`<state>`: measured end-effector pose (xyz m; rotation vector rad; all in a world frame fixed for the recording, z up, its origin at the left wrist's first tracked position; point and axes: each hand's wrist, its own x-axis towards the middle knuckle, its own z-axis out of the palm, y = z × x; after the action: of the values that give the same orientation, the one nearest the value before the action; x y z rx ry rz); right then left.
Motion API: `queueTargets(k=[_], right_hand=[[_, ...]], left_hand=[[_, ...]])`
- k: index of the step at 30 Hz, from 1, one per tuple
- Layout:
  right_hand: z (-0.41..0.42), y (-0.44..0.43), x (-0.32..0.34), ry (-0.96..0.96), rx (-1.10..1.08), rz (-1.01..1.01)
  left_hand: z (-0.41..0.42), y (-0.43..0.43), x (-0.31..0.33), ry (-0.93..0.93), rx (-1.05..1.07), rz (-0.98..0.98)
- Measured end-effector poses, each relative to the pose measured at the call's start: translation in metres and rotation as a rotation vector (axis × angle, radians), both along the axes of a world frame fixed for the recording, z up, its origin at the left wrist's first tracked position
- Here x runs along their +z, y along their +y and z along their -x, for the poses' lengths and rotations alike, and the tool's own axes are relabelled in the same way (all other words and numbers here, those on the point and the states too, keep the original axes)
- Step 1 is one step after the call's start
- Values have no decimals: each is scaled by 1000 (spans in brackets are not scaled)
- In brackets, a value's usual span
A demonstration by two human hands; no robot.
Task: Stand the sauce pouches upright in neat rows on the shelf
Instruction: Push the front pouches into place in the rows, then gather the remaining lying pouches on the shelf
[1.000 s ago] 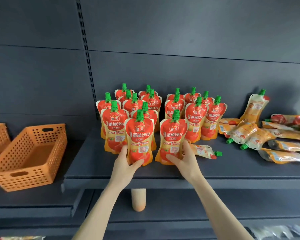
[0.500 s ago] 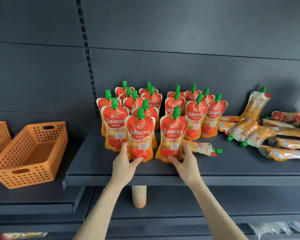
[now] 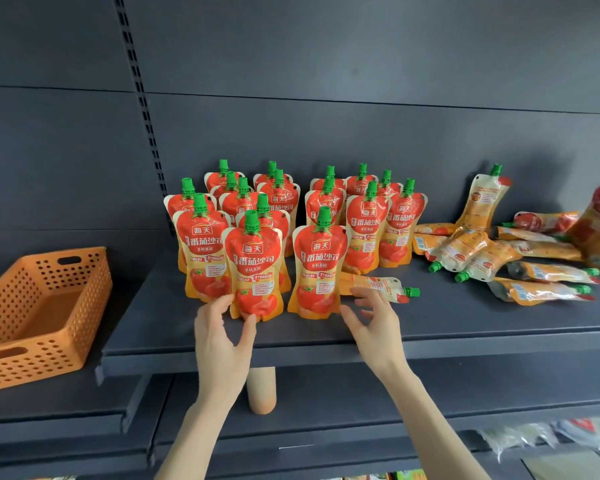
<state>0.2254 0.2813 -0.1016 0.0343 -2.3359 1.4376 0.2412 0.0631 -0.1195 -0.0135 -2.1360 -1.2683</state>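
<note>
Your left hand [image 3: 222,337] is at the front edge of the shelf [image 3: 465,337], left of middle. Its fingers [image 3: 217,304] are loosely spread, wide, holding nothing. The thumb tip is at the bottom edge of the front-left pouch [image 3: 253,268] and the fingertips are just beside its lower left corner; I can't confirm contact. Your right hand [image 3: 374,323] is just right of the front-right pouch [image 3: 317,268], fanned wide and empty, thumb near the pouch's lower right edge but apart from it. A pale cylinder [image 3: 262,389] shows under the front edge, between your forearms. Both front pouches stand upright side by side near the front edge, with a small gap between them, green caps up, labels facing you. Just behind your right hand a flat pouch [image 3: 378,285] lies on the shelf, cap toward the right end, base hidden behind the front-right pouch. Behind the front pair, the standing pouches [image 3: 281,202] fill the middle of the shelf back to the rear edge in loose rows. All are upright; they overlap, so the count is unclear. Toward the right end, a pile of pouches [image 3: 534,258] lies flat, pointing in mixed directions, blurred at the far right. One leaning pouch [image 3: 482,199] is propped against the back panel [image 3: 361,133]. Off the left end, an orange basket [image 3: 42,313] sits on a lower shelf [image 3: 84,403].
</note>
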Motion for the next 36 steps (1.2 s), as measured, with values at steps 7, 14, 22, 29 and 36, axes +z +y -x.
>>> queueTargets(k=[7, 14, 22, 29, 36], right_hand=[[2, 59, 14, 2, -73, 12], [25, 150, 21, -19, -65, -54], [65, 260, 21, -95, 0, -322], [99, 306, 34, -182, 81, -630], [111, 319, 26, -238, 122, -668]], left_hand=[[-8, 80, 24, 60, -255, 10], [32, 186, 18, -39, -347, 221], [67, 258, 0, -205, -95, 520], [72, 296, 4, -243, -17, 568], [79, 318, 6, -237, -90, 620]])
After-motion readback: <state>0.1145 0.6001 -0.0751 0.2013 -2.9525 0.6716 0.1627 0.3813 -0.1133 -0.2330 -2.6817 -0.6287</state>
